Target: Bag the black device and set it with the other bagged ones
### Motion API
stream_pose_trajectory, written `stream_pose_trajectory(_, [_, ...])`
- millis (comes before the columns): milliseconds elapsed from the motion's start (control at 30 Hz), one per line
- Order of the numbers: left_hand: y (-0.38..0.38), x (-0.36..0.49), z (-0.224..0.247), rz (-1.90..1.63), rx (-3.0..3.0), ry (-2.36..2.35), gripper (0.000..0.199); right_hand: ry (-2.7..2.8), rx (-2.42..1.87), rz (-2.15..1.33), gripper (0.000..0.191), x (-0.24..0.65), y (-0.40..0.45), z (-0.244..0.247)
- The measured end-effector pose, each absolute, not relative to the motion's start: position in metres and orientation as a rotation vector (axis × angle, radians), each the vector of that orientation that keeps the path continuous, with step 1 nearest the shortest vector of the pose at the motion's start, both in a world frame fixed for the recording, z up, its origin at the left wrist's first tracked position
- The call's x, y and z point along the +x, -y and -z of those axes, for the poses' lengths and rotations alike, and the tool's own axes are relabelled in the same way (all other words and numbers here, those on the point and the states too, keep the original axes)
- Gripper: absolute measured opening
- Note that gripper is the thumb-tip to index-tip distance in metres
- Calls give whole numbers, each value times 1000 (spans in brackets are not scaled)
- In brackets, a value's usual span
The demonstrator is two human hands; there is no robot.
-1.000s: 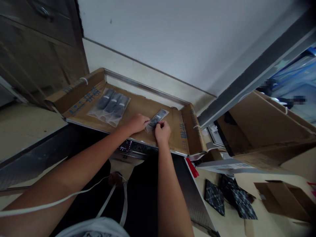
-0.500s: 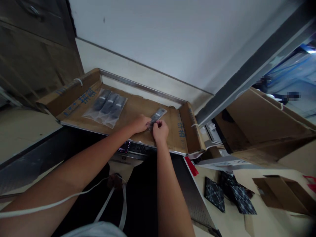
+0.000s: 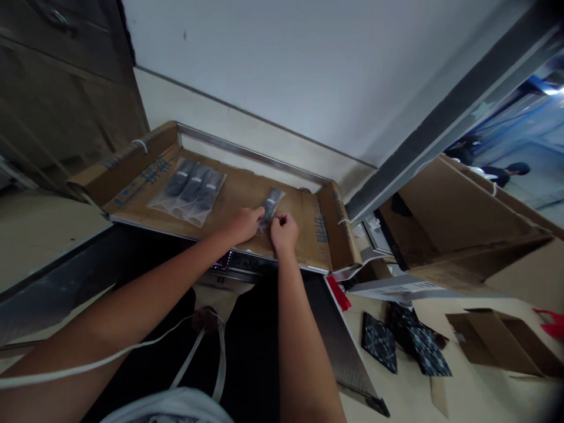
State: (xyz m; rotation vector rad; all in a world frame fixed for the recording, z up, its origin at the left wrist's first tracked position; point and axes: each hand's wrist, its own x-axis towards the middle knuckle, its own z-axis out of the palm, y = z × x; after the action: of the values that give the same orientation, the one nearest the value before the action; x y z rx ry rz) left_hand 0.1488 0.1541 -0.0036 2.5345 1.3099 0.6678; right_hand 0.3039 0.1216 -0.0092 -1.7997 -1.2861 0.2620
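Both hands meet over a cardboard-lined tray set against the white wall. The left hand is curled, its fingertips closed on the near end of a small clear bag that holds a dark, slim object. The right hand sits just right of it, fingers folded in narrow, thumb and forefinger pinched together at the bag's near right corner; whether they actually grip the plastic or only touch it is hard to tell. The bag lies flat on the cardboard and runs away from the fingers toward the far side, its far end free and uncovered, its near end hidden under the left fingertips. So the bag sits between the two hands at its near end and beyond them for the rest of its length.

To the far left on the same cardboard lies a group of three bagged dark pieces, side by side, well apart from the hands. Blue printed characters show on the cardboard left of that group. A metal rail edges the tray's far side. Near the person, a white cord crosses the left forearm. On the floor to the right lie dark patterned squares and an open cardboard box.
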Motion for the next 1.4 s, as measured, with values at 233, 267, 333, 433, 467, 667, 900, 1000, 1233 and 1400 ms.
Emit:
stream_pose_trajectory(233, [-92, 85, -14, -666, 2416, -782, 19, 1267, -1810, -247, 20, 304, -121, 10])
stream_pose_trajectory(267, [-81, 70, -15, -687, 2354, -770, 21, 1267, -1829, -233, 22, 304, -122, 9])
stream_pose_trajectory(333, [-61, 39, -12, -723, 2203, -845, 24, 1286, -1888, -186, 29, 302, -129, 5])
stream_pose_trajectory(433, [-34, -7, 15, -712, 1967, -1069, 28, 1356, -2006, -133, 41, 297, -145, -2])
stream_pose_trajectory(467, [-26, -21, 29, -712, 1879, -1159, 30, 1384, -2045, -136, 41, 295, -152, -5])
stream_pose_trajectory(667, [11, -70, 110, -843, 1551, -1525, 39, 1619, -2036, -186, 33, 256, -193, -8])
stream_pose_trajectory(900, [-17, -45, 122, -778, 1668, -1396, 36, 1652, -1705, -361, 27, 214, -208, 6])
stream_pose_trajectory(1000, [-48, -24, 135, -739, 1757, -1370, 34, 1586, -1517, -507, 27, 220, -205, 18])
stream_pose_trajectory(1233, [-87, 19, 164, -489, 1903, -1369, 30, 1554, -1480, -535, 28, 222, -204, 24])
stream_pose_trajectory(1400, [-78, 21, 166, -362, 1987, -1276, 27, 1722, -1647, -394, 27, 212, -212, 8])
